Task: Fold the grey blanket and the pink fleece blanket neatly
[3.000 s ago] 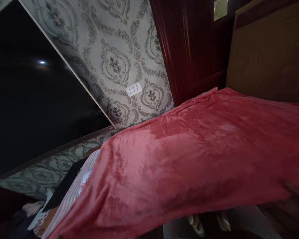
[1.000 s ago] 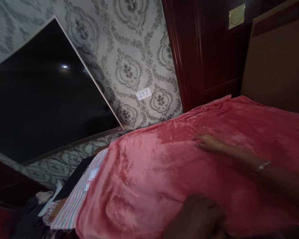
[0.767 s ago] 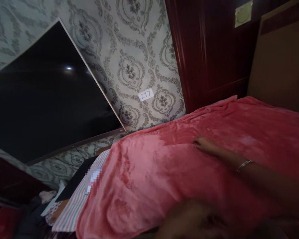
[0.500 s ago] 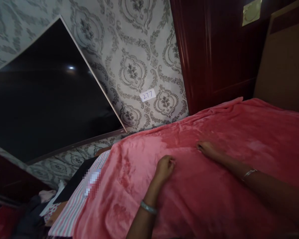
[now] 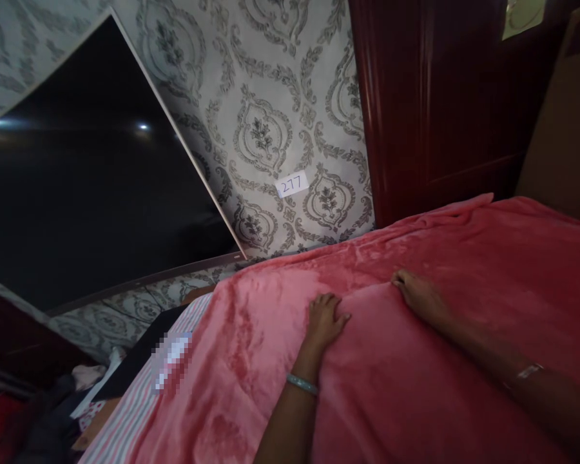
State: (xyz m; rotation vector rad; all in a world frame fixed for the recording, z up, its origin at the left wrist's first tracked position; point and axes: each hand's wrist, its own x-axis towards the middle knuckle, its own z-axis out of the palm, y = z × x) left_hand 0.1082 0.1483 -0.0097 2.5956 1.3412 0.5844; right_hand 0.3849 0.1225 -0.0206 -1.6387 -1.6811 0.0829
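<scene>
A pink-red plush blanket (image 5: 270,335) covers most of the surface in front of me, with folds and brushed patches in its pile. My left hand (image 5: 325,319), with a greenish bangle at the wrist, rests on it with the fingers spread and the thumb apart. To the right, my right hand (image 5: 418,293) has its fingers closed on a raised ridge of the blanket. That ridge runs between the two hands. A silvery bracelet (image 5: 530,370) is on my right forearm.
Striped cloth (image 5: 120,393) shows past the blanket's left edge, with a blurred-out item (image 5: 171,361) on it. A large black television screen (image 5: 106,193) stands against patterned wallpaper (image 5: 265,84). Dark red wood panelling (image 5: 444,96) rises behind. Clothes (image 5: 48,412) lie lower left.
My left hand's fingers have gone from curled to spread on the blanket. My right hand has shifted slightly right, and a ridge in the blanket now shows beside it. The view has moved a little.
</scene>
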